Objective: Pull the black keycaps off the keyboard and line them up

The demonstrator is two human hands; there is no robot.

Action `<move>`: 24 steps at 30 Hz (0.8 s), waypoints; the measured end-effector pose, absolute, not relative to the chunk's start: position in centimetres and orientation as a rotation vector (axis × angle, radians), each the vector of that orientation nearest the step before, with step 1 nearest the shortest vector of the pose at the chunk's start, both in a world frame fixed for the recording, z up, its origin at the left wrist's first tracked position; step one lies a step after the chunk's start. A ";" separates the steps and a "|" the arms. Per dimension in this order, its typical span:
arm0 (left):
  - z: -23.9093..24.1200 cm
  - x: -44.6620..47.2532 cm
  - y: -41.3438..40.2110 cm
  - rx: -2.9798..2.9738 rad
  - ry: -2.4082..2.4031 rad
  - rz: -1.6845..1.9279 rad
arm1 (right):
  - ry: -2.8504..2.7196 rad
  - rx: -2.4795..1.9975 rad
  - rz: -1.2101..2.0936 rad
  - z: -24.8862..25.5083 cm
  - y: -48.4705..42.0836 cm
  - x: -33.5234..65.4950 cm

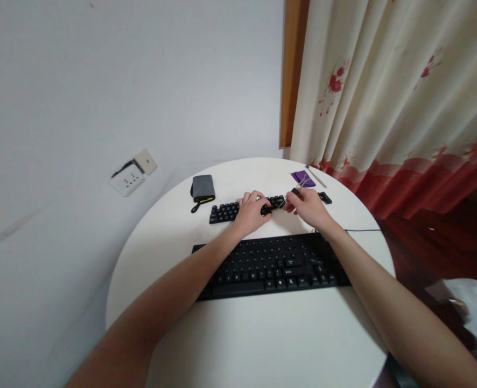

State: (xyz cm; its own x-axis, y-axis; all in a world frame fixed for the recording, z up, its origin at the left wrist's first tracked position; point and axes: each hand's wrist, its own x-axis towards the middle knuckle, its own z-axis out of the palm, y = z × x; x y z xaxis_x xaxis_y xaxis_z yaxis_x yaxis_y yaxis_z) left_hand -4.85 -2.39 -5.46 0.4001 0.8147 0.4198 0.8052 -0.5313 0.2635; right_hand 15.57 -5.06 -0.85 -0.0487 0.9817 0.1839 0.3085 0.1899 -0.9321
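A black keyboard lies on the round white table in front of me. Beyond it, several loose black keycaps are laid out in rows. My left hand rests curled on the middle of those rows, fingers closed over some keycaps. My right hand is closed around a thin metal wire tool, whose tip sits at the keycaps between the two hands. More keycaps show just past my right hand.
A grey pouch with a yellow edge and black strap lies at the table's back left. A purple cloth and a thin pale stick lie at the back right. A wall socket sits left; curtain hangs right.
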 end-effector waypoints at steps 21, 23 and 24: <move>-4.8 -4.7 -2.4 2.575 1.527 0.889 | -2.366 -0.873 1.092 1.8 -8.4 16.0; -4.8 -4.6 -2.4 2.581 1.506 0.899 | -2.422 -0.849 1.160 2.2 -9.2 15.8; -4.8 -4.7 -2.3 2.585 1.496 0.905 | -2.435 -0.840 1.200 2.3 -9.4 15.7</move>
